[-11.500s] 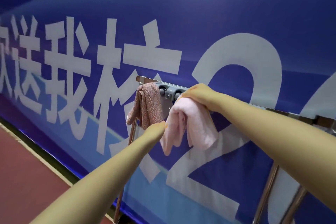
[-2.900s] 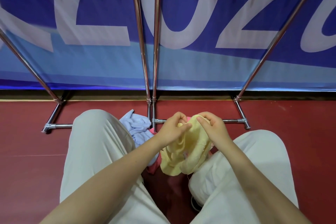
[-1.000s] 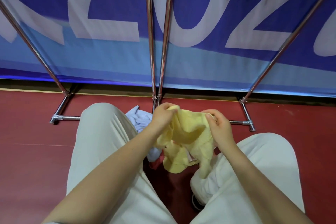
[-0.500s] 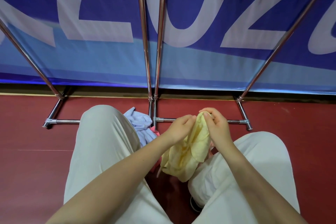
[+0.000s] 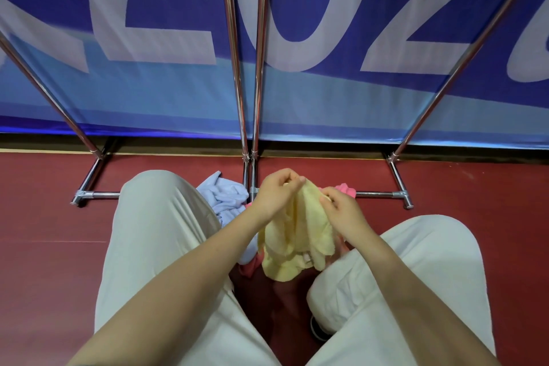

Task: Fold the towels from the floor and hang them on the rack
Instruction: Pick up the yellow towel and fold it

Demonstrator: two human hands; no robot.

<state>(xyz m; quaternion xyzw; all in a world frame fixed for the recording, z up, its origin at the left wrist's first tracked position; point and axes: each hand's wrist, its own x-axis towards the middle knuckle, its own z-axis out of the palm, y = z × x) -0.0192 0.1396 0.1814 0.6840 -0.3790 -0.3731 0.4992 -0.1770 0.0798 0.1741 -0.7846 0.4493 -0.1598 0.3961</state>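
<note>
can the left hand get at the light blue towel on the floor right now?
Probably not without letting go first. The left hand pinches the top edge of the yellow towel, as does the right hand. The light blue towel lies beside the left knee, close by, nothing covering its upper part.

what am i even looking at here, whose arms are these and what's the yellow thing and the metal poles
There is no machine here. The picture comes from a camera worn on a person's head, looking forward and down, so the two bare arms are that person's own. They crouch in pale trousers on a dark red floor.

The left hand and right hand each pinch the top edge of a soft pale yellow towel, which hangs between the knees.

On the floor beyond it lie a crumpled light blue towel and a bright pink towel, mostly hidden.

The shiny chrome poles and floor bars belong to the hanging rack, standing before a blue banner with large white characters.
</note>
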